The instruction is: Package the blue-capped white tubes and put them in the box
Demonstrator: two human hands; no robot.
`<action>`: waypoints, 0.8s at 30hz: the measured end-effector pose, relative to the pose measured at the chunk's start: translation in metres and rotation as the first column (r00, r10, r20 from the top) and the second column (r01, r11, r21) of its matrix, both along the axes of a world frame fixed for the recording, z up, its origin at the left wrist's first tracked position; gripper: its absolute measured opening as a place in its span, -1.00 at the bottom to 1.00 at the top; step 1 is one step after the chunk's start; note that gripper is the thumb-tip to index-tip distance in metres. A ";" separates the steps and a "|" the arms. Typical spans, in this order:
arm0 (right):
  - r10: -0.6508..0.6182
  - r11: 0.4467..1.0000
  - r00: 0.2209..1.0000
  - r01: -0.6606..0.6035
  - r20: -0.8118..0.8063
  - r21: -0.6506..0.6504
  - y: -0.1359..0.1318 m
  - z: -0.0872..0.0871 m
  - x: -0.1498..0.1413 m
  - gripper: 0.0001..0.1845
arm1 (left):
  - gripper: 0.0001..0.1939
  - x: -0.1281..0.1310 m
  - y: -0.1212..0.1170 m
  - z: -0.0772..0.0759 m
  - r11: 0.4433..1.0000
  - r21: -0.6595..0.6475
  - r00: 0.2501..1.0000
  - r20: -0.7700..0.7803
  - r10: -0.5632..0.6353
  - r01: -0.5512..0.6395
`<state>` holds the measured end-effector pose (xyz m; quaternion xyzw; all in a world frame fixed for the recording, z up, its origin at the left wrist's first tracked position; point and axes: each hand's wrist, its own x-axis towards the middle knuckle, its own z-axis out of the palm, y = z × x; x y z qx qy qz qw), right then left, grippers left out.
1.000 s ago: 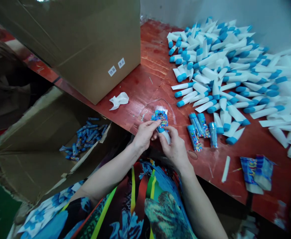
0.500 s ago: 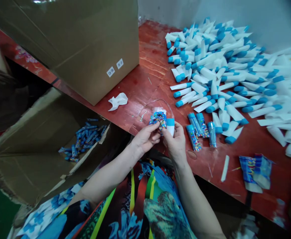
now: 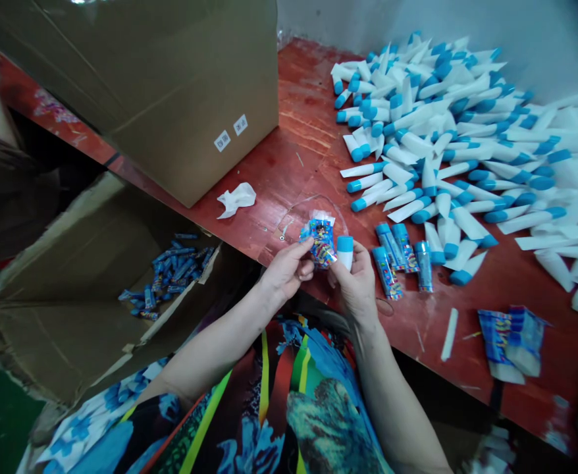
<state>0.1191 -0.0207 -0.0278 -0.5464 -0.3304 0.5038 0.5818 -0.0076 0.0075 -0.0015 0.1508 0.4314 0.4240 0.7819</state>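
Observation:
My left hand is closed on a small stack of shiny blue printed plastic wrappers, pinched between thumb and fingers at the table's front edge. My right hand grips a white tube with a blue cap, cap end pointing away from me. The right thumb reaches the lower right edge of the wrappers, beside the tube; whether it pinches them I cannot tell. Just right of that hand lie several wrapped tubes, blue-capped and in printed film.
A big pile of white tubes with blue caps covers the back right of the red table. A large carton stands back left. Below it, an open carton holds wrapped tubes. More printed wrappers lie at right.
The capped tube has moved from below the wrappers to their right side and points away from me. My right hand has shifted slightly right; the left still holds the wrappers.

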 end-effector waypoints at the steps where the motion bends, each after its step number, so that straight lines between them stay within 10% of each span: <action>1: -0.021 1.000 1.000 0.021 -0.003 -0.004 -0.001 -0.001 0.000 -0.39 | -0.61 0.001 -0.002 0.002 0.998 0.056 0.997 -0.063 0.035 -0.032; 7: -0.014 1.000 0.990 0.014 -0.142 0.000 -0.001 -0.003 -0.001 -0.41 | -0.63 0.007 -0.014 0.013 0.937 0.345 0.941 -0.298 0.162 -0.052; 13: 0.008 1.000 0.999 -0.008 -0.048 -0.004 -0.002 -0.002 0.000 -0.32 | -0.60 0.006 -0.011 0.011 0.957 0.290 0.952 -0.287 0.106 -0.019; 20: 0.117 0.982 0.938 -0.159 -0.325 -0.106 -0.009 0.005 -0.007 -0.59 | -0.54 0.010 -0.012 0.004 0.961 0.248 0.929 -0.314 0.197 -0.120; 24: 0.114 0.987 0.992 -0.118 -0.044 -0.104 -0.010 0.001 -0.007 -0.50 | -0.50 0.009 -0.009 0.000 0.962 0.228 0.921 -0.323 0.218 -0.147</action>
